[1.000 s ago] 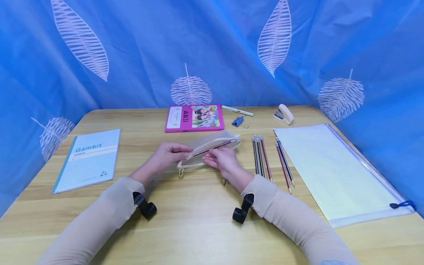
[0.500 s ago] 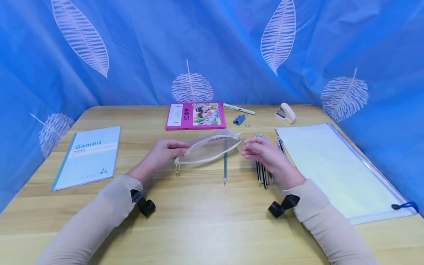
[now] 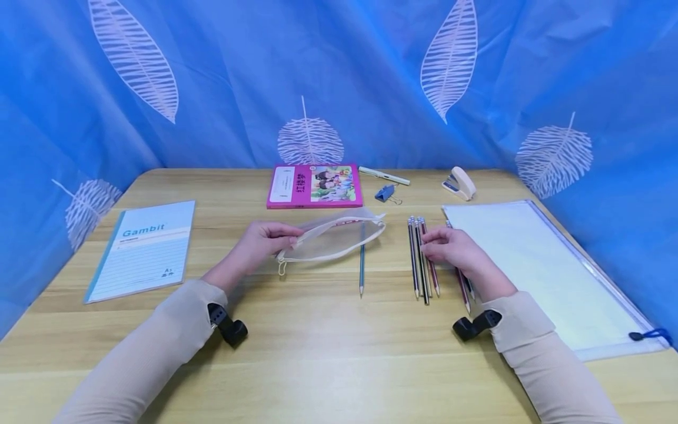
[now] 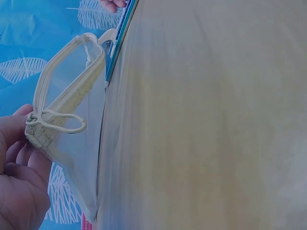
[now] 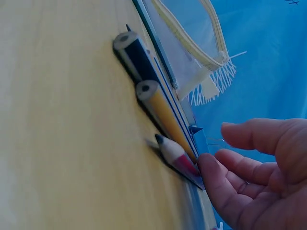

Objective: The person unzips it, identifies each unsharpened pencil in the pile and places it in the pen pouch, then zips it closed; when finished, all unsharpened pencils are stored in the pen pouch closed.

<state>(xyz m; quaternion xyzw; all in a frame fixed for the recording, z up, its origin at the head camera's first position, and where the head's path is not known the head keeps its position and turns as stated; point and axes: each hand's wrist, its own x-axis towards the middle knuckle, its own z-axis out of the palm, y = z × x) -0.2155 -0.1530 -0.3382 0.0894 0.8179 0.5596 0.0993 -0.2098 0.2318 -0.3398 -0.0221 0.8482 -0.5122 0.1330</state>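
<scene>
Mesh pouch (image 3: 333, 238) lies on the wooden table (image 3: 318, 353), just in front of the pink book (image 3: 315, 186). Its zip end is pinched between thumb and curled fingers of the left hand (image 3: 259, 244) — the mouth is held agape, as seen from the left wrist view (image 4: 67, 110). A red pencil is seen inside the pouch (image 3: 346, 222). One blue pencil (image 3: 362, 265) lies half under the pouch, tip toward the person.

Right hand (image 3: 450, 247) is laid on the row of pencils (image 3: 422, 259), well apart from the pouch; fingers loosely bent, fingertips (image 5: 211, 165) touching a pencil — nothing is gripped. Two more pencils (image 3: 462, 285) are partly covered by the wrist.

Also noted: Gambit notebook (image 3: 142, 247) at left, clear zip folder (image 3: 535, 265) at right, stapler (image 3: 459, 182), binder clip (image 3: 386, 193) and white pen (image 3: 384, 175) at the far edge.
</scene>
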